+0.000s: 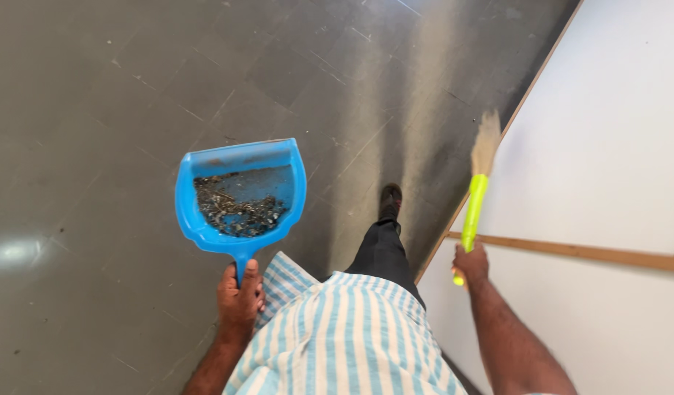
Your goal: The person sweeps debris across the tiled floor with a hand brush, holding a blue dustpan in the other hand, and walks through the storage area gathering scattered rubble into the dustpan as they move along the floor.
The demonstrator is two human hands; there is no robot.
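Observation:
My left hand (240,296) grips the short handle of a blue plastic dustpan (205,164), held level above the floor. A pile of grey dust and small debris (238,208) lies in the pan. My right hand (471,262) holds the yellow-green handle of a small broom (474,205), its pale straw bristles (486,143) pointing away from me. Below me I see my striped blue and white shirt (344,336), a dark trouser leg and a dark shoe (389,199) stepping forward.
The floor (96,110) is dark grey tile with faint scuffs and a bright glare spot at the left. Along the right runs a white wall (607,132) with a wooden trim strip (593,252) and a wood skirting edge meeting the floor.

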